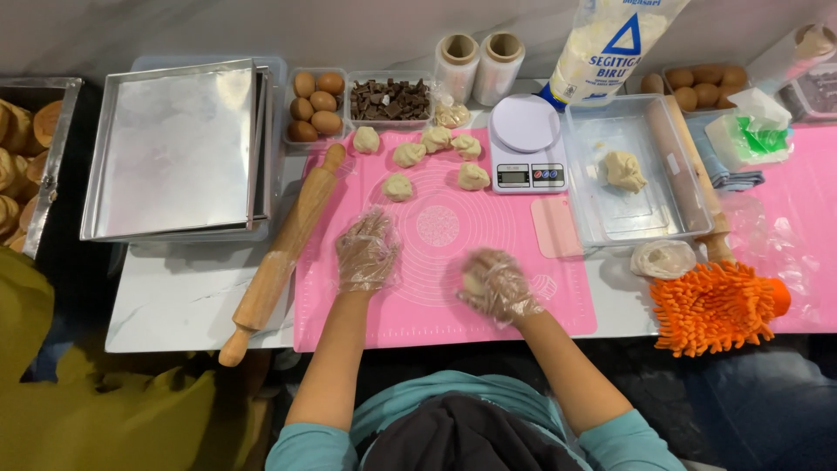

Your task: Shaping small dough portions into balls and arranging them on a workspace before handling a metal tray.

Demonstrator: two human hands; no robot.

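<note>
Crinkly plastic-gloved right hand [495, 286] cups a soft dough ball [472, 281] at lower centre, left hand [366, 253] spread flat on the smooth pink silicone mat [440, 227].

- Thin clear plastic gloves are crinkling over the left hand [367, 251] and right hand [495, 283].
- The wooden rolling pin [283, 253] is looking matt.
- The metal trays [179, 148] are gleaming.

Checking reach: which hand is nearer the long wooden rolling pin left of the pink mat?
Left hand, just right of the rolling pin; right hand is farther right.
</note>
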